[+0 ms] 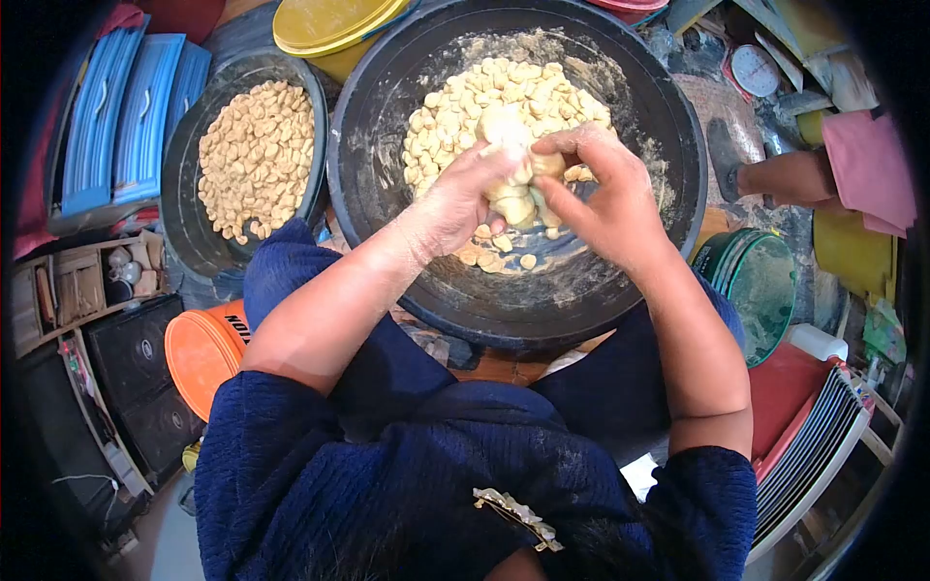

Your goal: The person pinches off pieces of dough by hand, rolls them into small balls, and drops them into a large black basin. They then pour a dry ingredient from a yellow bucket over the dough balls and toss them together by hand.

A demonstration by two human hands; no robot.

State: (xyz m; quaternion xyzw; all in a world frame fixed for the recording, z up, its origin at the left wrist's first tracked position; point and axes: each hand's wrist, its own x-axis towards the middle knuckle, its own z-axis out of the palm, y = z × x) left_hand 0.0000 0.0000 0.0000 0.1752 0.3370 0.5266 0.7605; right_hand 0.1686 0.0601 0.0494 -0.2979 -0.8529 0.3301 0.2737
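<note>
A wide black basin [378,261] sits in front of me, its inside streaked with flour or pale powder. Many small flattened dough pieces [528,85] are heaped across its far half, and a few lie scattered nearer me. Over the basin, my left hand [460,198] holds a soft, pale lump of dough [513,198] in its fingers. My right hand [610,194] meets it from the other side, thumb and fingers pinching at the dough. The lump partly hides the left fingers, and glare washes out its upper part.
A smaller dark basin [179,184] of browner pieces stands left. Around are a yellow-lidded bucket [334,24], an orange bucket [199,353], a green bucket [765,290] and blue drawers [121,121]. Another person's leg [790,179] shows at right.
</note>
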